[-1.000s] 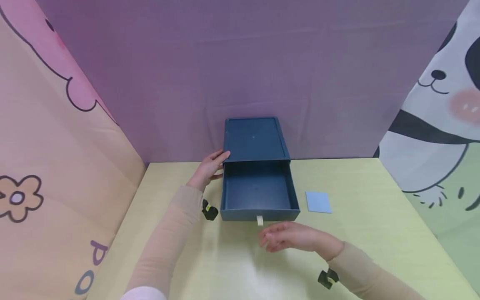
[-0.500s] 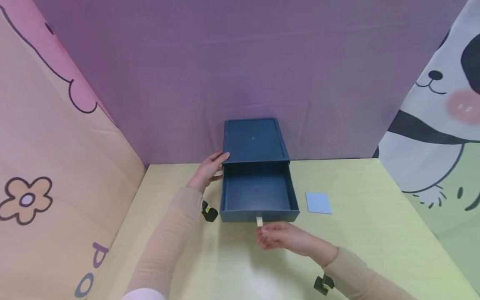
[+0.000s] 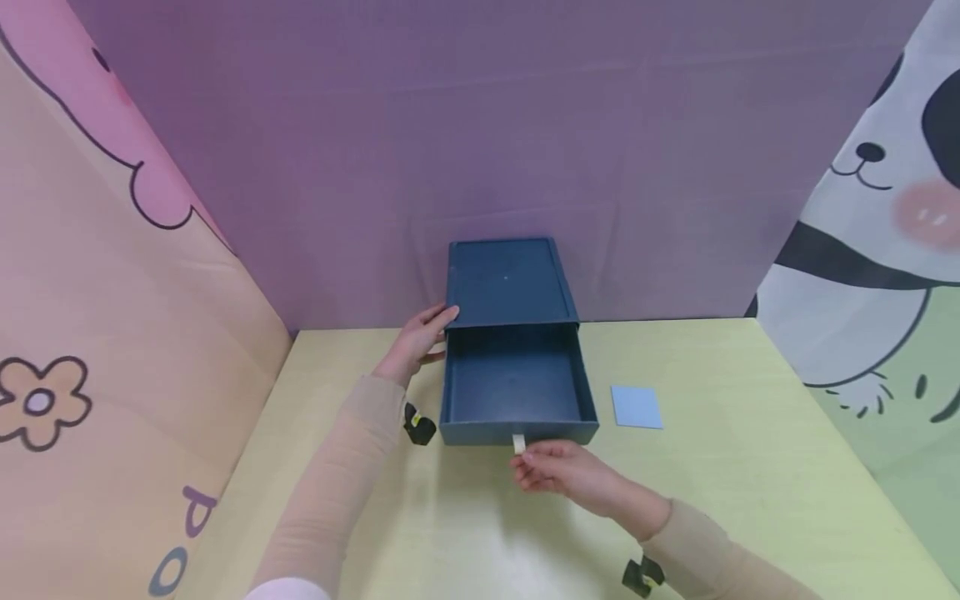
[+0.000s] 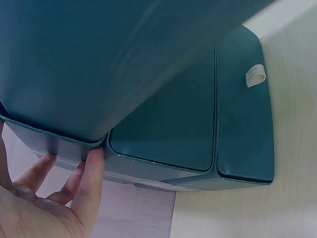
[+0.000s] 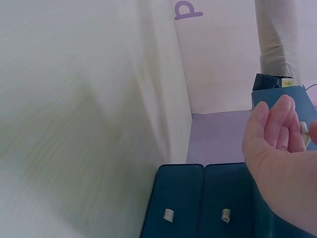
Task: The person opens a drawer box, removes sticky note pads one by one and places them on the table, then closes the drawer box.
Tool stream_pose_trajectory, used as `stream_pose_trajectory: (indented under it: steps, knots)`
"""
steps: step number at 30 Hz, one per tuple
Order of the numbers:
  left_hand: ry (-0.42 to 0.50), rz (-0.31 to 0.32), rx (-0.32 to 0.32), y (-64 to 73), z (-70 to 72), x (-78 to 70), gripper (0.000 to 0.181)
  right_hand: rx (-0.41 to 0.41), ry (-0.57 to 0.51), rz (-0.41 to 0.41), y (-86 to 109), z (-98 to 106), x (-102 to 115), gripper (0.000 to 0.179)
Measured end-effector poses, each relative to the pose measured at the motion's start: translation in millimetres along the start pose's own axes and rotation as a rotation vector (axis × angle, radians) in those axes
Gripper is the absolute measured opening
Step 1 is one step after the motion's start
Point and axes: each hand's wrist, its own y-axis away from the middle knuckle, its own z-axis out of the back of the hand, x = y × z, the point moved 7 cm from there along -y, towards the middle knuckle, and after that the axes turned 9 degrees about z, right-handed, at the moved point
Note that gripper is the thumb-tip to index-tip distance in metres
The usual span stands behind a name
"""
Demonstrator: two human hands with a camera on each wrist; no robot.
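Observation:
A dark blue drawer cabinet (image 3: 510, 282) stands against the back wall, with its top drawer (image 3: 480, 434) pulled out and nothing visible inside. My left hand (image 3: 417, 340) steadies the cabinet's left side, thumb at the top edge and fairly straight fingertips pressing the side wall. In the left wrist view, the fingers (image 4: 89, 181) touch that wall below the drawer. At the drawer front, my right hand (image 3: 566, 477) pinches the end of the small white pull tab (image 3: 519, 444) with curled fingers. The right wrist view shows the tab (image 5: 304, 133) between fingers and thumb.
A light blue paper square (image 3: 637, 407) lies on the pale table (image 3: 720, 467) right of the drawer. Lower drawers with similar loops (image 4: 256, 76) are closed. A purple cloth (image 3: 510, 125) hangs behind the cabinet, and printed cloths stand at both sides.
My right hand has moved slightly left and up from below the drawer front, and its fingertips have come to the pull tab. The left hand and the drawer stay put.

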Motion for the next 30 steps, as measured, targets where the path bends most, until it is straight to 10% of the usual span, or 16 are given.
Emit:
stream_pose_trajectory:
  steps: [30]
  knots:
    - [0.005,-0.006,-0.009,0.8,0.1,-1.1,0.068,-0.087,-0.047,0.023,-1.0,2.5,-4.8,0.039]
